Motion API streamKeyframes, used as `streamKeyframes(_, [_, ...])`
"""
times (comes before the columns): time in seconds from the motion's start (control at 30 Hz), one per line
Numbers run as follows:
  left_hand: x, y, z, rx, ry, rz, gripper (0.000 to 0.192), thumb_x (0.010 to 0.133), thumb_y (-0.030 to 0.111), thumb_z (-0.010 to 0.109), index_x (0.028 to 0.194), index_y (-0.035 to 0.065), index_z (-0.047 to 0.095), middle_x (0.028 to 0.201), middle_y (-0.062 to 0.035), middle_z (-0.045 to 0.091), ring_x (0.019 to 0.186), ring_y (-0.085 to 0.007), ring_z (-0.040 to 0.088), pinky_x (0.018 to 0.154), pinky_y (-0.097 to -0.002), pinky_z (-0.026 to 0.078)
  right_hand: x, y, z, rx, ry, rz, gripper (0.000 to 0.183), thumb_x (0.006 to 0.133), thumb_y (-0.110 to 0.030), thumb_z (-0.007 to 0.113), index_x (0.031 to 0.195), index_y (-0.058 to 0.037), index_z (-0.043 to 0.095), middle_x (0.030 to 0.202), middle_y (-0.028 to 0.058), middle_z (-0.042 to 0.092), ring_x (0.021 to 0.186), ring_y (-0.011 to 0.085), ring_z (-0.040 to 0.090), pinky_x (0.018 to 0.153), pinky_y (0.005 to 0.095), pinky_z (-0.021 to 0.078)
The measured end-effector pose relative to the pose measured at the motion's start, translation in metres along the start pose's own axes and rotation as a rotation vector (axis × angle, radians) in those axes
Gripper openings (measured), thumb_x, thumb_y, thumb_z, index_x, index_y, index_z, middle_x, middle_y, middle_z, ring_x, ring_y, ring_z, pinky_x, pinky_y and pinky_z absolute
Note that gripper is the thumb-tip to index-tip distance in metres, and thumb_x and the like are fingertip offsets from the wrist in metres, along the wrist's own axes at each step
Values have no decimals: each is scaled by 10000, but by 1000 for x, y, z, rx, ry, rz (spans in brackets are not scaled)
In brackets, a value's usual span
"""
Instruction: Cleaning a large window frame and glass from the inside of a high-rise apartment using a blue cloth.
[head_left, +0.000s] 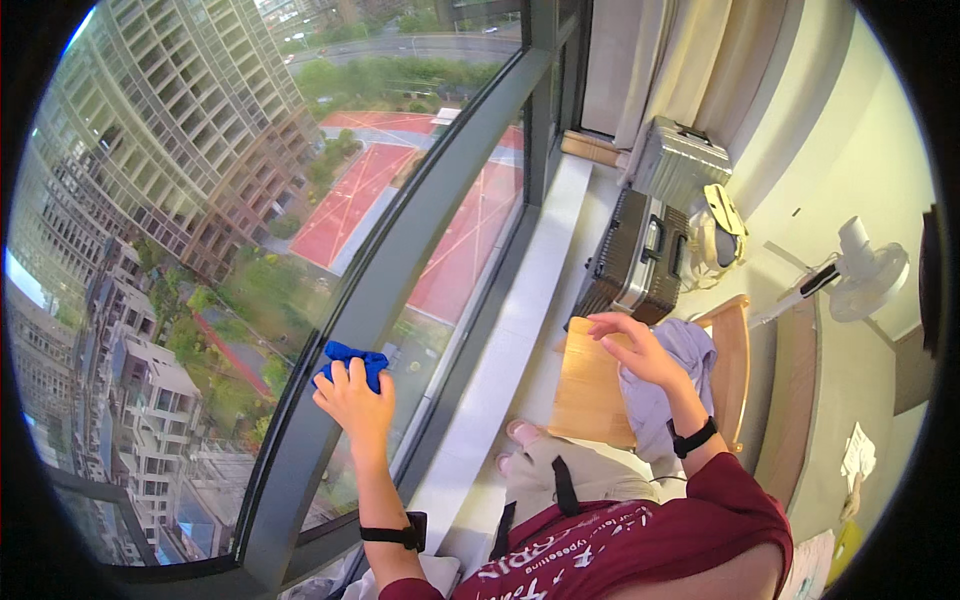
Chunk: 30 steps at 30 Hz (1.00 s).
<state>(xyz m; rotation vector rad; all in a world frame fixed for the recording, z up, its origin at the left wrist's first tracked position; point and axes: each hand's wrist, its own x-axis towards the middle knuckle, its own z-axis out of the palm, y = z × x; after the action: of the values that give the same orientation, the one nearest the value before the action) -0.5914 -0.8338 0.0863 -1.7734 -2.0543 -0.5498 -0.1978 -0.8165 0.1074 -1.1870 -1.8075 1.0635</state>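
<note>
My left hand (355, 401) presses a bunched blue cloth (358, 360) onto the grey metal rail (427, 217) of the window frame, with its fingers spread over the cloth. Behind the rail is the window glass (247, 300). My right hand (637, 349) holds nothing; its fingers are apart and partly curled, raised above the seat of a wooden chair (589, 382). A lilac garment (686, 345) hangs over that chair, beside my right forearm.
A white ledge (510, 330) runs below the window. Dark (634, 251) and silver (679, 161) suitcases and a pale yellow backpack (712, 240) stand beyond the chair. A white fan (866, 277) is at the right. Curtains (690, 60) hang at the far end.
</note>
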Motion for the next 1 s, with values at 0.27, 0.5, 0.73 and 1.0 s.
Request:
streamKeyframes(0.27, [2, -6, 5, 98, 33, 103, 380, 696, 286, 647, 1025, 107, 580, 1096, -172, 501, 1017, -419, 418, 791, -517, 351, -15, -17, -25, 494, 212, -66, 232, 889, -63, 529, 1116, -20, 541, 1003, 74, 601, 993, 171, 553, 906, 319, 416])
streamKeyframes(0.5, [3, -25, -12, 18, -126, 146, 264, 629, 262, 667, 838, 141, 561, 912, -102, 499, 848, -350, 458, 658, -476, 377, 55, -26, 22, 484, 133, -87, 164, 893, -47, 508, 1036, 0, 572, 978, 70, 621, 952, 151, 573, 885, 290, 424])
streamKeyframes(0.73, [2, -41, -26, -206, 0, 87, 297, 644, 207, 685, 922, 153, 598, 971, -109, 513, 885, -346, 475, 710, -453, 418, 149, -70, 67, 368, -42, -360, 229, 829, -44, 545, 1056, -29, 574, 1144, 112, 549, 1105, 215, 494, 971, 328, 361])
streamKeyframes(1.0, [66, -94, -208, 301, 797, -160, 283, 658, 47, 587, 936, 46, 534, 1148, -229, 472, 1048, -386, 465, 948, -522, 311, 301, -86, 102, 457, 145, -654, 478, 897, -294, 521, 1265, -1, 439, 1411, 191, 350, 1337, 312, 279, 1092, 428, 177])
